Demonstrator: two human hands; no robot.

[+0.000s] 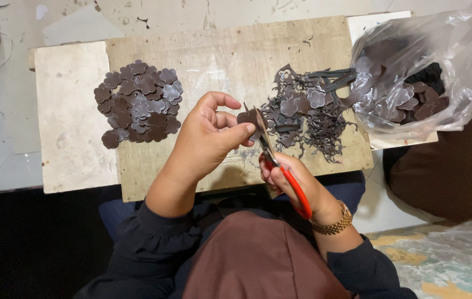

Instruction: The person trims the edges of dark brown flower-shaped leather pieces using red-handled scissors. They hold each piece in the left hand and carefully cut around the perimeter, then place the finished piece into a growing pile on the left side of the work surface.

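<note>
Head view looking straight down: left hand (209, 135) pinches a small dark brown flower-shaped piece (250, 120) between thumb and fingertips, index finger curled up above it. Right hand (294, 185) is wrapped closed around the red handles of the scissors (272, 155). Scissor long axis runs diagonal, handles low right near the wrist, blades pointing up-left, tips touching or right at the right edge of the piece. So the piece sits just up-left of the right hand and right of the left palm, over the wooden board (230, 61). Can't tell how far apart the blades are, the tips overlap the piece. Pile of finished cut flowers (139, 105) lies well left on the board, a tangle of dark offcut scraps (308, 119) just right of the blades, and a clear plastic bag (421, 66) with more pieces far right. Gold watch (333, 223) on right wrist.
</note>
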